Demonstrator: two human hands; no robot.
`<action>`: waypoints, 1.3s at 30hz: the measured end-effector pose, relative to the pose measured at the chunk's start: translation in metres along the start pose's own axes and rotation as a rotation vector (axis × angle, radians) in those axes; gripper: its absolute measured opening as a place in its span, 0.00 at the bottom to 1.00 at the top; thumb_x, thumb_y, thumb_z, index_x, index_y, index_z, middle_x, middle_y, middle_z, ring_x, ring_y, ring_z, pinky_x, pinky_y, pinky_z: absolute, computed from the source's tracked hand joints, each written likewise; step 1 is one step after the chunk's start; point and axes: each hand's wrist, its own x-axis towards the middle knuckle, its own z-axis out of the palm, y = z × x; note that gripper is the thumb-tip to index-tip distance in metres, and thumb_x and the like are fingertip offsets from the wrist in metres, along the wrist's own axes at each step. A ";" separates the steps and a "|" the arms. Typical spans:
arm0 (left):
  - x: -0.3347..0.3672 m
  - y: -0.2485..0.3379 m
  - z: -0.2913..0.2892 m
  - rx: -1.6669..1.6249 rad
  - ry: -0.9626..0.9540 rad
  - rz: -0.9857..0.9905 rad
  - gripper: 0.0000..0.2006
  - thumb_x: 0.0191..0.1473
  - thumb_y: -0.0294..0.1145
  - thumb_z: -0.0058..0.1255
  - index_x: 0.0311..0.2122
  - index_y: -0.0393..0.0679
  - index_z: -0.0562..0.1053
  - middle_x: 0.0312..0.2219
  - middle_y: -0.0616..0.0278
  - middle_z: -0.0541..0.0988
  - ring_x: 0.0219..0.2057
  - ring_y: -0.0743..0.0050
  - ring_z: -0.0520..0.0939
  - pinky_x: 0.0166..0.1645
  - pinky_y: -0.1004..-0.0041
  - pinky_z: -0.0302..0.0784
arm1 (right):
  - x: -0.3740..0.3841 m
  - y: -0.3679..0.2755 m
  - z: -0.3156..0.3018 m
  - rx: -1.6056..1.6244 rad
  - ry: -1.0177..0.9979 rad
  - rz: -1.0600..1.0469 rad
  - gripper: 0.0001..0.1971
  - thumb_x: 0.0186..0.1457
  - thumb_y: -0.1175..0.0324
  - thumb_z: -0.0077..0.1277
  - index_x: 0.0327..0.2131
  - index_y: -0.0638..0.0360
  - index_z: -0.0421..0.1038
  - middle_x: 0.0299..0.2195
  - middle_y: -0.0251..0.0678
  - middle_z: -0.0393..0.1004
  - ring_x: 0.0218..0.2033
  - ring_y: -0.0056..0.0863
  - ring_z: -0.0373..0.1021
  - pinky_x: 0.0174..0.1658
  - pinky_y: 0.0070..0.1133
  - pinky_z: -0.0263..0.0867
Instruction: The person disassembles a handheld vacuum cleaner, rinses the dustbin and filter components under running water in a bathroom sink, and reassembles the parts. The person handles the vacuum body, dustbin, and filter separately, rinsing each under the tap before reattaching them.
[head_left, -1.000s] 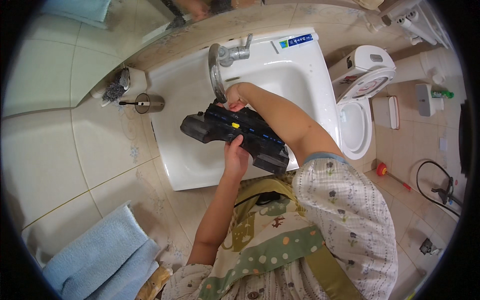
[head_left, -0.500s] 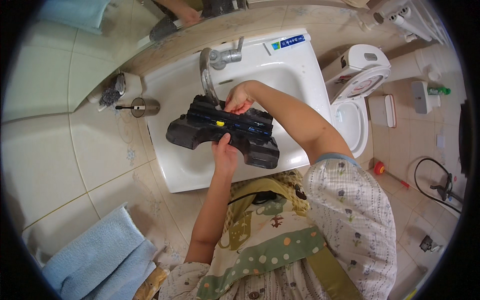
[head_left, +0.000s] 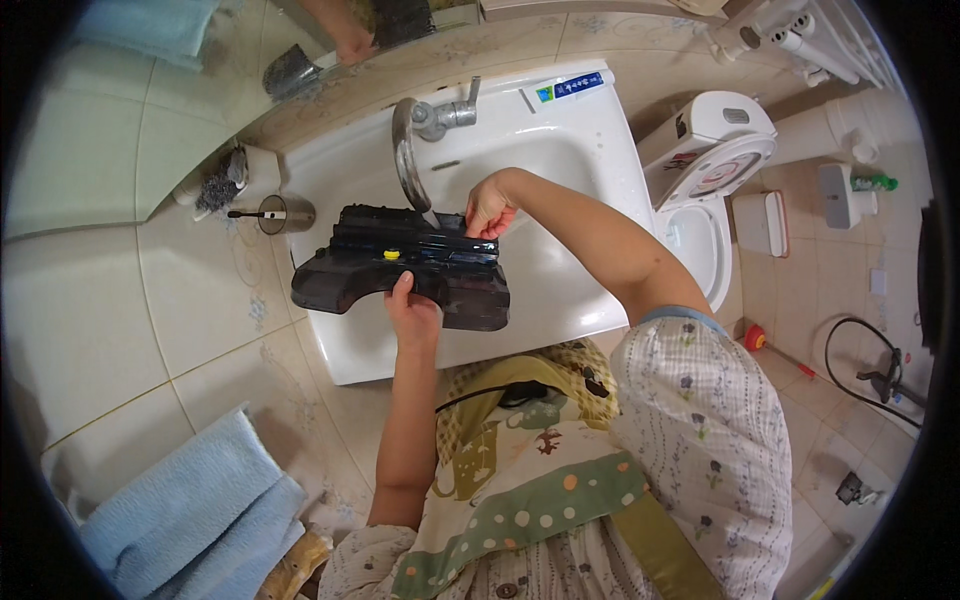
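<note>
A black plastic tank (head_left: pixel 445 300) with a small yellow plug (head_left: pixel 391 255) is held over the white sink, just below the faucet's mouth. Its upper face is ridged and shines as if wet. My left hand (head_left: pixel 411 318) grips the near edge at the arched cut-out, thumb on top and the other fingers hidden underneath. At the tank's far right part, my right hand (head_left: pixel 488 208) has its fingers curled together, with the tips against the ridged surface. Whether anything is pinched in those fingers does not show. The metal faucet (head_left: pixel 408 160) curves down beside my right hand.
Around the tank lies the white sink (head_left: pixel 580 230), with a blue tube box (head_left: pixel 578 86) on its back rim. A grey cup (head_left: pixel 298 214) with a toothbrush stands at the left. Rightward is a toilet (head_left: pixel 690 235) with its lid raised. Blue towels (head_left: pixel 200 500) hang at lower left.
The tank and my left hand have shifted left. My right hand has moved slightly right and now touches the tank's right part, farther from the faucet's mouth.
</note>
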 end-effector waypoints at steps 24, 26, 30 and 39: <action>-0.032 0.023 -0.028 0.054 0.117 0.097 0.21 0.51 0.28 0.49 0.51 0.41 0.64 0.45 0.61 0.74 0.45 0.66 0.77 0.51 0.67 0.74 | -0.001 -0.041 0.026 -0.013 0.368 -0.285 0.13 0.46 0.61 0.60 0.28 0.62 0.76 0.27 0.37 0.77 0.28 0.21 0.73 0.27 0.19 0.70; -0.033 0.024 -0.023 0.071 0.119 0.087 0.20 0.51 0.28 0.50 0.51 0.42 0.65 0.44 0.62 0.74 0.44 0.68 0.77 0.49 0.69 0.75 | 0.012 -0.042 0.021 -0.138 0.410 -0.278 0.15 0.45 0.58 0.59 0.25 0.63 0.75 0.25 0.38 0.76 0.26 0.21 0.72 0.25 0.20 0.69; -0.032 0.020 -0.018 0.008 0.066 0.044 0.24 0.50 0.24 0.51 0.54 0.42 0.62 0.46 0.62 0.71 0.47 0.70 0.74 0.53 0.69 0.71 | 0.048 -0.019 0.024 -0.689 0.819 -0.491 0.15 0.49 0.58 0.57 0.30 0.63 0.74 0.22 0.36 0.74 0.18 0.21 0.67 0.20 0.18 0.63; -0.030 0.007 -0.015 -0.011 -0.033 -0.095 0.26 0.50 0.23 0.51 0.55 0.40 0.60 0.48 0.60 0.71 0.49 0.69 0.73 0.55 0.68 0.68 | 0.018 -0.024 0.085 0.350 0.264 -0.508 0.08 0.56 0.65 0.52 0.34 0.59 0.76 0.21 0.23 0.70 0.19 0.10 0.60 0.21 0.11 0.55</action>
